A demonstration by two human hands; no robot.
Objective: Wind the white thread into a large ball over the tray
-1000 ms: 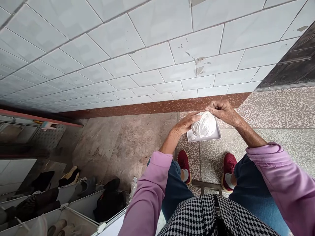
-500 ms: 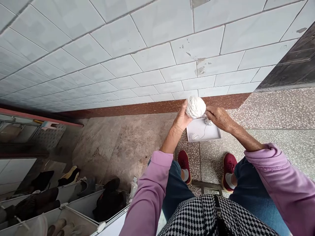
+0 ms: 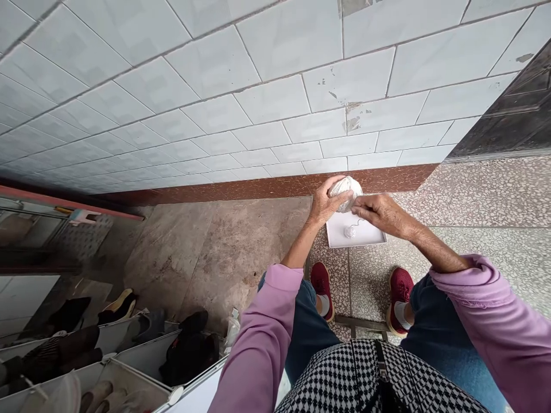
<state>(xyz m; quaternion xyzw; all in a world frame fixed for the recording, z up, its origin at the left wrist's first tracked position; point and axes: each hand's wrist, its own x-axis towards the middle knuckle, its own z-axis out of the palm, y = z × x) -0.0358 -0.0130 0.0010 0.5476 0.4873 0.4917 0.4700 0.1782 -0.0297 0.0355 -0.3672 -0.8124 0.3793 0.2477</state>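
Note:
My left hand [image 3: 326, 202] is wrapped round a big ball of white yarn [image 3: 346, 187], its thumb lying across the front. Close against the ball's right side, my right hand [image 3: 381, 213] has its fingers pinched on the yarn; the strand between the fingertips is hardly visible. Below both hands a shallow white tray [image 3: 371, 236] rests on the floor. In it lies a small white yarn ball [image 3: 350, 231], from which a thin strand runs up toward my right hand.
A tiled wall [image 3: 271, 97] with a brown base strip rises in front. Red shoes [image 3: 321, 287] stand on the speckled floor below the tray. Open bins [image 3: 142, 355] holding footwear are at the lower left, and a dark door [image 3: 516, 120] is at the right.
The big ball has turned and dropped slightly in my left hand, whose thumb now crosses it. My right hand has shifted a little left and down. The small ball appears in a different spot in the tray.

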